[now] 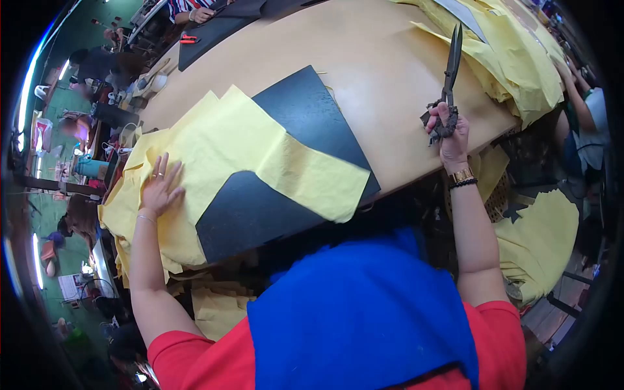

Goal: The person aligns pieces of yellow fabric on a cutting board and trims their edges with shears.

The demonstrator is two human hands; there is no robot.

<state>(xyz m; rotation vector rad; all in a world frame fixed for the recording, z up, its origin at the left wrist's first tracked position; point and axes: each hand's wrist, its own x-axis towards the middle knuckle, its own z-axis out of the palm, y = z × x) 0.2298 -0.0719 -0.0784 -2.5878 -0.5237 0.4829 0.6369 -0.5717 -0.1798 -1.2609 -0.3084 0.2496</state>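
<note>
Large dark scissors (450, 78) point upward in my right hand (448, 133), whose fingers wrap round the cloth-bound handles, above the table's right part. My left hand (159, 186) lies flat with its fingers spread on yellow cloth (218, 140) at the left. That cloth is spread over a black board (299, 97), and one strip of it reaches right, towards the board's right edge. More layers of yellow cloth lie beneath and left of my left hand.
The curved tan table (377, 71) holds a yellow cloth pile (520, 71) at the far right, near another person's hands. A second person's hands (203, 14) are by another black board (224, 29) with a red tool (189, 39). Yellow cloth (543, 244) hangs at the lower right.
</note>
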